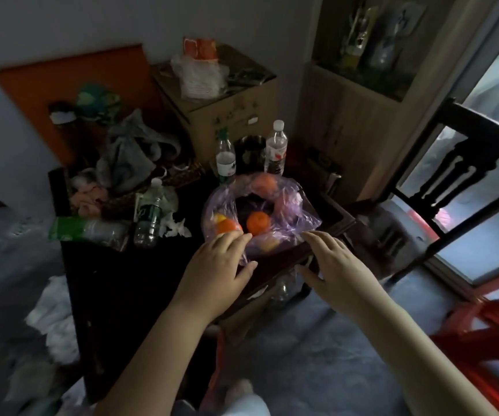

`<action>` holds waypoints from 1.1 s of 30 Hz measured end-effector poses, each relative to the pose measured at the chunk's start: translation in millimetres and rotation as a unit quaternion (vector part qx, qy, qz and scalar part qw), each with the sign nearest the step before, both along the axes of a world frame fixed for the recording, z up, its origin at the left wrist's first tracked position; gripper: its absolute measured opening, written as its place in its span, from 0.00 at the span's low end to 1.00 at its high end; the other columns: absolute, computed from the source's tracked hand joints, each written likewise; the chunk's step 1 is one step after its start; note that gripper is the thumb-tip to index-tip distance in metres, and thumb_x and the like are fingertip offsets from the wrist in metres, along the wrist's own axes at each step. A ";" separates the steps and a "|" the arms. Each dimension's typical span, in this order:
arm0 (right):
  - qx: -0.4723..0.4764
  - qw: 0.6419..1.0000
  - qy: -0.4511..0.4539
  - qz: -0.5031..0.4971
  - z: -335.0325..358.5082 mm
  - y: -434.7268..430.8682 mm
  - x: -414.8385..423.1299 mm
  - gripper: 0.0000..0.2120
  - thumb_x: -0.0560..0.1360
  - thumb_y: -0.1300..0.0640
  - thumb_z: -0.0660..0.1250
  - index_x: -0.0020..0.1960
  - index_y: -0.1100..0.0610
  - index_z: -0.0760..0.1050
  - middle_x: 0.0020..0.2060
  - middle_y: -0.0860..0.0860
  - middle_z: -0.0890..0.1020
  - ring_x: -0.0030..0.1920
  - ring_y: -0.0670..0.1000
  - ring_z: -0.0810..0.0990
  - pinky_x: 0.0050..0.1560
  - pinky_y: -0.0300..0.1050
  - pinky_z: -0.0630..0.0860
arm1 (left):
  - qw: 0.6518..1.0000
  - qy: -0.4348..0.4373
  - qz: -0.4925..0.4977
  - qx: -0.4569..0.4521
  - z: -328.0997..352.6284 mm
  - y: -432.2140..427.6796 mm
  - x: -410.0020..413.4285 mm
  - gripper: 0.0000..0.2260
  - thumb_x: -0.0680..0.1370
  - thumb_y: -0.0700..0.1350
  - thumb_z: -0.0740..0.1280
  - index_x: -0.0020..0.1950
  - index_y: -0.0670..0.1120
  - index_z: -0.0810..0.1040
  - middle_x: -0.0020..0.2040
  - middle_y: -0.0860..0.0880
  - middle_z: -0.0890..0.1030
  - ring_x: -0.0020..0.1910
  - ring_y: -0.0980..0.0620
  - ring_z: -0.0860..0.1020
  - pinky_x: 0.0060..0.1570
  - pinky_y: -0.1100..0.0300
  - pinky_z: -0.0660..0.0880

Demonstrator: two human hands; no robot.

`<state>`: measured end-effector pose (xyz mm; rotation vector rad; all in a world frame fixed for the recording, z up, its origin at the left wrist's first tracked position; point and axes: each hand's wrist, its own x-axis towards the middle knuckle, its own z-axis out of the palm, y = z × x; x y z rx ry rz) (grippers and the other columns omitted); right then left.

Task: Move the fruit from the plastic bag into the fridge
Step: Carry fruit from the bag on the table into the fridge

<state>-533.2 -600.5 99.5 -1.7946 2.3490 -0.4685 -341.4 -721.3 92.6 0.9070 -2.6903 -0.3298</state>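
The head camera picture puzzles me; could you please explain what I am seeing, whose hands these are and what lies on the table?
There is no machine here: a person wears one wide-angle camera on the head, looking forward and down, so the two bare arms are their own. The left hand and right hand are both open at the near edge of a purple plastic bag, holding nothing. The bag lies open on a dark table with oranges inside. Behind it stand two water bottles, and further back a cardboard box. No fridge is in view.
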 end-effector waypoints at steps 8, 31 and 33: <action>0.020 1.000 -0.012 0.018 -33.3 -63.7 -30.5 0.27 0.76 0.49 0.65 0.72 0.57 0.64 0.69 0.52 0.70 0.68 0.54 0.68 0.65 0.46 0.67 | 0.999 0.024 -0.025 0.025 -34.8 -59.2 -39.0 0.20 0.78 0.49 0.62 0.69 0.46 0.69 0.66 0.50 0.72 0.66 0.54 0.67 0.64 0.62 0.63; 0.150 0.983 -0.101 0.013 -137.1 -212.7 -55.5 0.26 0.77 0.56 0.62 0.73 0.56 0.61 0.72 0.52 0.65 0.71 0.53 0.63 0.67 0.47 0.65 | 0.989 -0.055 -0.050 0.130 -149.8 -210.7 -93.9 0.19 0.76 0.44 0.66 0.67 0.45 0.72 0.63 0.47 0.76 0.62 0.47 0.74 0.64 0.54 0.65; 0.144 0.984 -0.091 0.040 -138.8 -223.4 -55.7 0.26 0.77 0.57 0.62 0.73 0.57 0.61 0.72 0.52 0.65 0.72 0.54 0.63 0.68 0.47 0.64 | 0.989 -0.060 -0.033 0.133 -155.0 -216.8 -90.3 0.19 0.76 0.43 0.66 0.67 0.45 0.73 0.63 0.47 0.76 0.63 0.47 0.73 0.66 0.54 0.64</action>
